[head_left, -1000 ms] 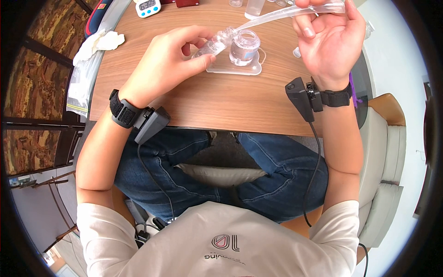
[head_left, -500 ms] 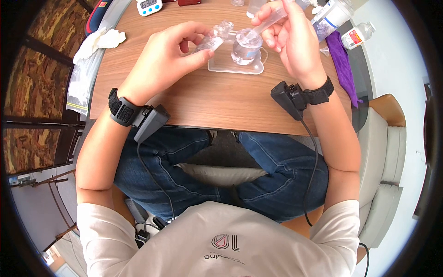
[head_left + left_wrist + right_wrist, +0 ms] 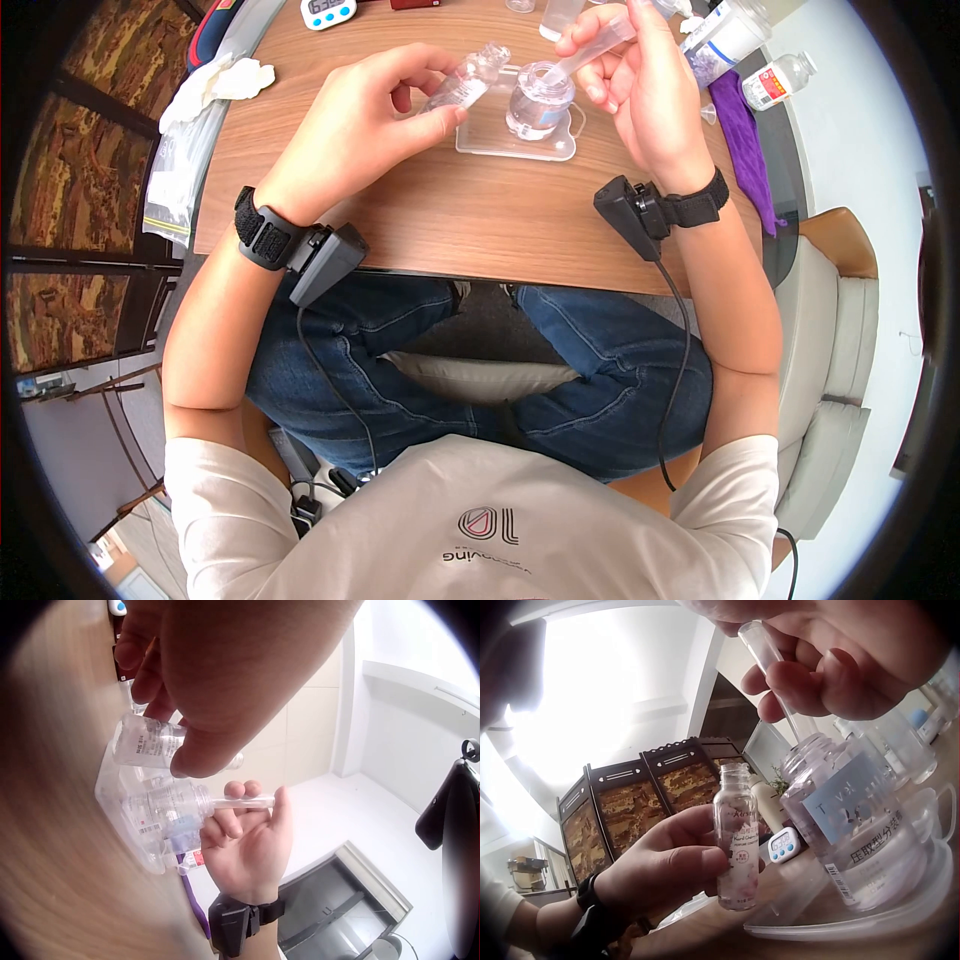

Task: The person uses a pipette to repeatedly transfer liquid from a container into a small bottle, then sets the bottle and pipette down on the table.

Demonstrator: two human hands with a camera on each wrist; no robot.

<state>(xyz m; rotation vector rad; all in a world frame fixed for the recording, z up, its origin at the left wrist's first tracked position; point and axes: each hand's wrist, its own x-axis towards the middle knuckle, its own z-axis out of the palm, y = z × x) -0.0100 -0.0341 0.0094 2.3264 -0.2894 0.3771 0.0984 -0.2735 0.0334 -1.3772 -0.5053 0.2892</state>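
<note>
In the head view, the left hand (image 3: 365, 125) grips a small clear bottle (image 3: 468, 82) by its sides; the right wrist view shows that bottle (image 3: 736, 847) upright with an uncapped threaded neck. Beside it, a wider clear jar (image 3: 538, 105) stands open on a transparent tray (image 3: 515, 150). The right hand (image 3: 640, 95) pinches a clear plastic dropper (image 3: 600, 45) above the jar, tilted. In the right wrist view the dropper's (image 3: 769, 656) lower end is at the mouth of the jar (image 3: 840, 825), which bears a blue label.
A timer (image 3: 328, 10) and a red box lie at the table's far edge. On the right are a large labelled container (image 3: 722, 45), a white-labelled bottle (image 3: 778, 82), a purple cloth (image 3: 742, 150) and a small funnel. White crumpled gloves (image 3: 215, 90) lie at the left.
The right hand has moved left and down with the dropper, from the small bottle's mouth to the jar. The left hand still holds the bottle, now a little apart from the dropper.
</note>
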